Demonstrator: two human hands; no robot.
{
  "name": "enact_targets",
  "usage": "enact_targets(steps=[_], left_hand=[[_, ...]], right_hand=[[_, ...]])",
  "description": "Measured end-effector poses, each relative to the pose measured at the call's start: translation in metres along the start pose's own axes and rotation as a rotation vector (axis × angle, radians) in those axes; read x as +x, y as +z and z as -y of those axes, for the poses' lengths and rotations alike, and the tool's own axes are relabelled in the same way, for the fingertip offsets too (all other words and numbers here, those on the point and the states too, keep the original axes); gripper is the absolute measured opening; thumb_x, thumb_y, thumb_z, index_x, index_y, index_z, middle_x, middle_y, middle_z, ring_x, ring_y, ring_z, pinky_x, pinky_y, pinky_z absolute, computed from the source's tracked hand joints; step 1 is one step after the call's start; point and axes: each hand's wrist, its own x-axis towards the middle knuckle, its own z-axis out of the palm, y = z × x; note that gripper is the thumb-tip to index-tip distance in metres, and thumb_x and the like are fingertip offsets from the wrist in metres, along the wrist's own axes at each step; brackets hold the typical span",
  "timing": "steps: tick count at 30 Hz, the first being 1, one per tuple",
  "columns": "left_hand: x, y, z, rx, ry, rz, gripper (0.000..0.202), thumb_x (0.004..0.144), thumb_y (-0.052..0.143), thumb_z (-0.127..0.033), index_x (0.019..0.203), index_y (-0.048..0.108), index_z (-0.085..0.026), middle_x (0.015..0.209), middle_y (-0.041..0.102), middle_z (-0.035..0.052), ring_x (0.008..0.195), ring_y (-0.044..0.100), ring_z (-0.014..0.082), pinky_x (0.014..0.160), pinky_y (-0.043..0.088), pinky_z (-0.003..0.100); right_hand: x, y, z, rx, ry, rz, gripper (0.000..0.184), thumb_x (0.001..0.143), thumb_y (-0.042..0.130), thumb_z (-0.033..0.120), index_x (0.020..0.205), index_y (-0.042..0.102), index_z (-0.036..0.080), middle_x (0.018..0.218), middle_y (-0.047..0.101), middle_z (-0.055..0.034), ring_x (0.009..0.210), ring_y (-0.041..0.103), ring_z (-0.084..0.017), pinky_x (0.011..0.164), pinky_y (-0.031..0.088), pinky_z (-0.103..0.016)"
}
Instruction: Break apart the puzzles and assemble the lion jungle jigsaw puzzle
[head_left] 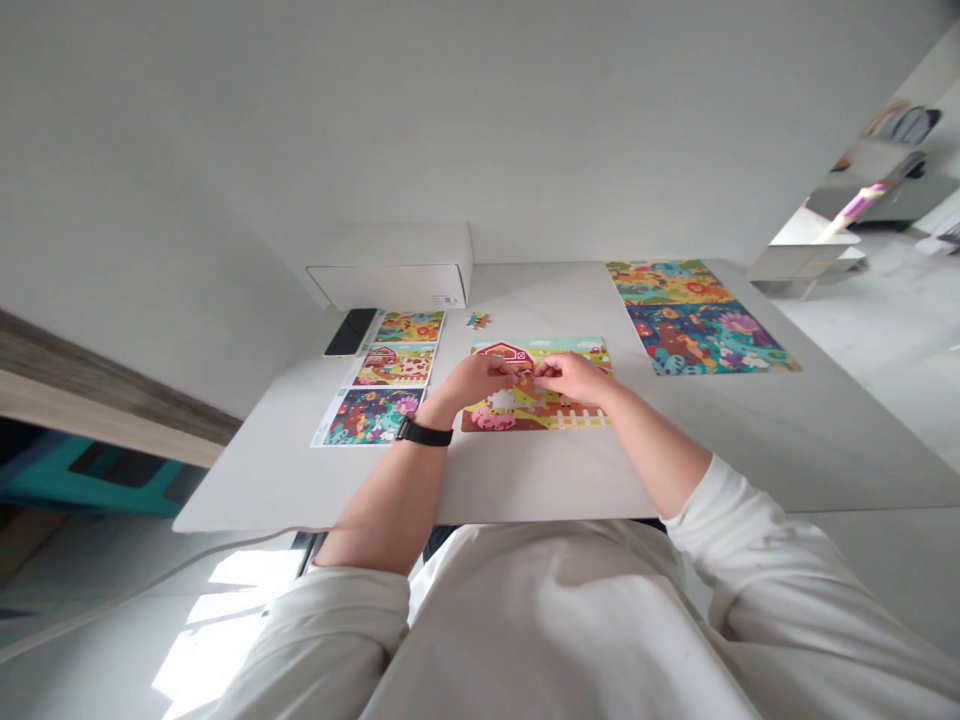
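White rectangular table (750,440). Near centre: cardboard farm jigsaw (555,415) with red barn, green-yellow field and white fence on brown. Left: paper sheet (390,365) printed with three scenes, orange, red-green and navy-purple. Far right: finished jigsaw panels (694,315), orange-teal beside navy-magenta. Black phone (350,332); white box (390,265); black wristband (424,433).

White long-sleeve top (570,620), sleeves (750,545) shoved well back from the fingers (504,371), black band (424,433) right behind left hand (472,381).

The one camera sits on the person's head, above the near edge of the table (525,490). It faces forward and down toward the far edge and the wall (450,120). The left hand (480,380) and the right hand (574,377) are close, in the middle.
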Motion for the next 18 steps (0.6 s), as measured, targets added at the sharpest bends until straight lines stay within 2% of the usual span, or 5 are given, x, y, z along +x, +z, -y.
enact_targets(steps=[4,8,12,18], left_hand=[[-0.004,-0.016,0.009,-0.004,-0.023,-0.014,0.029,0.079,0.069,-0.044,0.086,0.079,-0.018,0.075,0.074,0.0012,0.068,0.062,0.0146,0.063,0.043,0.024],[-0.007,-0.027,0.017,-0.023,-0.087,0.044,0.029,0.073,0.075,-0.047,0.081,0.078,-0.019,0.073,0.074,0.0012,0.068,0.062,0.0153,0.063,0.045,0.025],[-0.007,-0.03,0.019,0.017,-0.149,0.053,0.025,0.071,0.075,-0.043,0.079,0.078,-0.02,0.071,0.073,0.0005,0.067,0.062,0.0154,0.063,0.044,0.025],[-0.008,-0.028,0.02,0.086,-0.12,0.065,0.027,0.075,0.069,-0.045,0.082,0.079,-0.02,0.072,0.074,0.0001,0.072,0.064,0.017,0.067,0.045,0.026]], right_hand=[[-0.004,0.002,0.01,0.022,-0.025,-0.02,0.017,0.091,0.073,0.033,0.102,0.076,0.021,0.098,0.08,-0.0032,0.087,0.072,-0.018,0.079,0.053,-0.029],[-0.007,0.006,0.015,-0.018,-0.071,0.002,0.018,0.092,0.072,0.03,0.108,0.078,0.022,0.103,0.081,-0.0039,0.088,0.073,-0.018,0.079,0.053,-0.029],[-0.005,0.01,0.01,-0.091,-0.126,0.01,0.019,0.093,0.073,0.028,0.11,0.079,0.024,0.105,0.082,-0.0035,0.087,0.073,-0.018,0.08,0.053,-0.029],[-0.006,0.01,0.008,-0.235,-0.132,0.024,0.02,0.094,0.073,0.028,0.112,0.08,0.025,0.094,0.082,-0.0003,0.076,0.069,-0.016,0.074,0.047,-0.027]])
